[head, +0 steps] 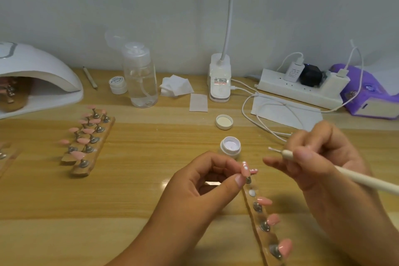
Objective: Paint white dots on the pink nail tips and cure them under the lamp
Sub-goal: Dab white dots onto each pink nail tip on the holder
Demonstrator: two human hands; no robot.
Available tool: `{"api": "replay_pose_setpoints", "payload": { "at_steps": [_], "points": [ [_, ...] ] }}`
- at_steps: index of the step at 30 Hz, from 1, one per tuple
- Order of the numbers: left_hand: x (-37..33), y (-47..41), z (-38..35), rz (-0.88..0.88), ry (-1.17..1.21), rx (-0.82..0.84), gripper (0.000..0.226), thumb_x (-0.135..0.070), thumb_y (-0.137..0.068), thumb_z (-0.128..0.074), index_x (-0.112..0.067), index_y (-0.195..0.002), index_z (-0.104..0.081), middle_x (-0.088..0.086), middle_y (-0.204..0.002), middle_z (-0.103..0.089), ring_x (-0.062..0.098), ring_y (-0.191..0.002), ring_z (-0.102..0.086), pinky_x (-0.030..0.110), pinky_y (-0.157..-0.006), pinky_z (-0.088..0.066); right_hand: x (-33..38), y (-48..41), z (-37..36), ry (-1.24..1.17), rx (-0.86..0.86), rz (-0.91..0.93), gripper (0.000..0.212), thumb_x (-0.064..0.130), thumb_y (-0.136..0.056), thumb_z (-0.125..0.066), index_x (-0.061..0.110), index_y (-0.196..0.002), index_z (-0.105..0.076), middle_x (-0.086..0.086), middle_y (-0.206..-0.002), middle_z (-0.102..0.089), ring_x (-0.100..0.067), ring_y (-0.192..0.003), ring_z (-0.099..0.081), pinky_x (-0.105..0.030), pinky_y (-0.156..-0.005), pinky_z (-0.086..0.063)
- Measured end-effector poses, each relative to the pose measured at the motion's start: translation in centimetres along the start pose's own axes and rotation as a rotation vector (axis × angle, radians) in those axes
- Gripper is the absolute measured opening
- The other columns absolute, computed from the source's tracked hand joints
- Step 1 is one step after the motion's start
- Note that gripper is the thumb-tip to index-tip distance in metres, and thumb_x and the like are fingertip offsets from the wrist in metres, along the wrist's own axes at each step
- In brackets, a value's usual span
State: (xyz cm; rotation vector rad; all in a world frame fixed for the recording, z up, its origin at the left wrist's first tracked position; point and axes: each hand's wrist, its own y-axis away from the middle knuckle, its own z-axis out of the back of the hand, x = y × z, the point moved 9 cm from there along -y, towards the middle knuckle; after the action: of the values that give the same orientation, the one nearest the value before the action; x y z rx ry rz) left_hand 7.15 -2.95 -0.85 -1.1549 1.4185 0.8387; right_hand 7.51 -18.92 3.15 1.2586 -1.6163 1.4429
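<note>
Left hand is curled in, thumb and forefinger pinching the little stand under a pink nail tip at the far end of the clear holder strip, and that tip carries white dots. A second dotted tip sits just beside it. Nearer along the strip, three plain pink tips stand undotted. Right hand grips the white dotting pen in curled fingers, its fine point in the air to the right of the held tip, not touching it. The open jar of white gel stands on the wooden table just beyond both hands, its lid lying further back. Far left, the white curing lamp has a strip of tips inside, with two more wooden holders of pink tips in front of it
</note>
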Motion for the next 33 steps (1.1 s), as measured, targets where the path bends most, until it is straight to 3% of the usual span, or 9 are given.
{"api": "replay_pose_setpoints", "payload": {
  "at_steps": [2, 4, 8, 15, 19, 23, 27, 33],
  "points": [
    [0.1, 0.0, -0.1, 0.009, -0.021, 0.012, 0.015, -0.040, -0.066, -0.072, -0.030, -0.077, -0.071, -0.011, -0.077, -0.068, -0.001, -0.071, -0.059, 0.011, -0.063, -0.045, -0.7, 0.6, 0.0, -0.006, 0.006, -0.025, 0.018, 0.018, -0.073, -0.069, 0.021, -0.069, -0.052, 0.002, -0.065, -0.051, -0.012, -0.058, -0.048, -0.041, -0.077, -0.056],
    [0.2, 0.1, -0.3, 0.019, -0.055, 0.030, 0.016, -0.041, -0.066, -0.072, -0.029, -0.077, -0.072, -0.010, -0.077, -0.068, 0.001, -0.070, -0.057, 0.012, -0.062, -0.043, -1.1, 0.9, -0.3, 0.015, 0.028, -0.057, 0.028, 0.029, -0.073, -0.078, 0.022, -0.070, -0.051, 0.003, -0.065, -0.052, -0.012, -0.059, -0.048, -0.047, -0.079, -0.055],
    [0.3, 0.2, -0.6, 0.033, -0.084, 0.058, 0.018, -0.042, -0.066, -0.072, -0.029, -0.078, -0.073, -0.005, -0.077, -0.066, 0.008, -0.070, -0.056, 0.016, -0.064, -0.044, -1.7, 0.9, -0.6, 0.012, 0.024, -0.112, 0.035, 0.045, -0.069, -0.081, 0.025, -0.066, -0.052, 0.004, -0.063, -0.054, -0.008, -0.057, -0.052, -0.034, -0.070, -0.050],
    [0.5, 0.3, -0.6, 0.042, -0.108, 0.057, 0.018, -0.041, -0.064, -0.071, -0.029, -0.077, -0.072, 0.000, -0.078, -0.067, 0.009, -0.070, -0.057, 0.017, -0.065, -0.045, -2.0, 1.0, -0.9, -0.088, 0.021, -0.190, 0.040, 0.040, -0.063, -0.086, 0.021, -0.062, -0.050, 0.002, -0.060, -0.052, -0.008, -0.052, -0.049, -0.035, -0.067, -0.057],
    [0.4, 0.3, -0.7, 0.041, -0.115, 0.059, 0.017, -0.041, -0.064, -0.071, -0.029, -0.077, -0.072, -0.004, -0.076, -0.067, 0.009, -0.069, -0.057, 0.018, -0.064, -0.045, -1.9, 1.0, -1.1, -0.063, 0.041, -0.193, 0.039, 0.041, -0.064, -0.084, 0.022, -0.062, -0.051, 0.003, -0.061, -0.052, -0.008, -0.054, -0.048, -0.032, -0.067, -0.053],
    [0.3, 0.3, -0.6, 0.042, -0.115, 0.053, 0.018, -0.041, -0.064, -0.071, -0.028, -0.077, -0.072, -0.004, -0.076, -0.067, 0.009, -0.069, -0.056, 0.017, -0.064, -0.044, -1.8, 0.9, -1.3, -0.063, 0.051, -0.184, 0.034, 0.032, -0.066, -0.083, 0.023, -0.061, -0.050, 0.005, -0.060, -0.053, -0.009, -0.052, -0.049, -0.019, -0.057, -0.046],
    [0.3, 0.4, -0.7, 0.045, -0.109, 0.065, 0.017, -0.040, -0.064, -0.071, -0.028, -0.077, -0.072, -0.004, -0.076, -0.066, 0.009, -0.069, -0.056, 0.018, -0.065, -0.044, -1.9, 1.0, -1.4, -0.042, 0.061, -0.195, 0.038, 0.042, -0.066, -0.083, 0.025, -0.062, -0.050, 0.006, -0.062, -0.054, -0.009, -0.053, -0.049, -0.025, -0.061, -0.046],
    [0.3, 0.3, -0.7, 0.046, -0.103, 0.066, 0.018, -0.040, -0.065, -0.072, -0.027, -0.078, -0.071, -0.006, -0.075, -0.065, 0.010, -0.069, -0.054, 0.018, -0.064, -0.044, -1.7, 0.9, -1.7, -0.062, 0.079, -0.182, 0.036, 0.040, -0.068, -0.083, 0.023, -0.063, -0.051, 0.005, -0.061, -0.054, -0.008, -0.053, -0.050, -0.015, -0.057, -0.045]
  ]
}}
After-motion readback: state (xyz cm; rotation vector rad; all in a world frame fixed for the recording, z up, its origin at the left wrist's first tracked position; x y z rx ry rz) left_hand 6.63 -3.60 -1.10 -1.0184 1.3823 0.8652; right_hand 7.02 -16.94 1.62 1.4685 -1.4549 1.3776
